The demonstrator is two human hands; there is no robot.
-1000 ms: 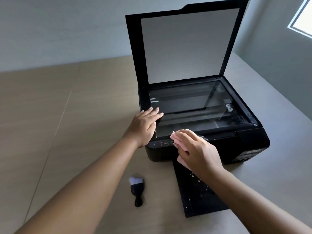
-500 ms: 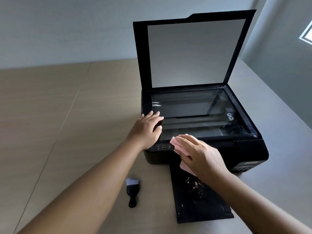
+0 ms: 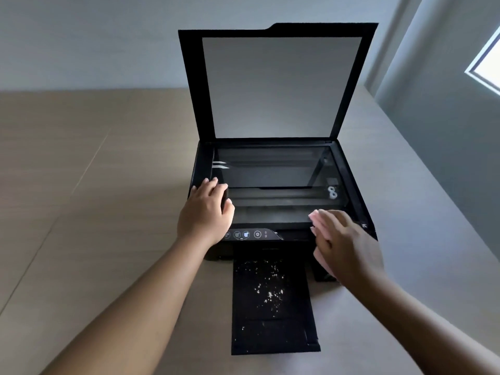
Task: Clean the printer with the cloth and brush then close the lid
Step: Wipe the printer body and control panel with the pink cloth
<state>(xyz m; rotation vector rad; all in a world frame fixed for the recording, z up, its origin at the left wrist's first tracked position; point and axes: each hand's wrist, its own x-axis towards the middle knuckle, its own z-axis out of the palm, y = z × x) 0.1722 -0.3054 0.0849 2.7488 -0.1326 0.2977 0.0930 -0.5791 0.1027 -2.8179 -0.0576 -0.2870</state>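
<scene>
Lying palm-down on printer (image 3: 203, 163): left hand (image 3: 205, 215) bare, right hand (image 3: 349, 247) over cloth (image 3: 315, 219).

One black flatbed printer (image 3: 350, 182) is counted, with one raised black lid (image 3: 281, 85) lined in white and one clear glass scanning pane (image 3: 270, 171). One flat black plastic output tray (image 3: 270, 334) is extended, strewn with white specks too many to be counted. Four round buttons (image 3: 257, 234) are made out on the front panel, and two small white rings (image 3: 332, 192) under the glass. One pink cloth (image 3: 314, 221) is seen, and two bare hands: one left hand (image 3: 205, 215), one right hand (image 3: 349, 247). One beige table (image 3: 94, 212) and one window (image 3: 489, 66) are seen.
</scene>
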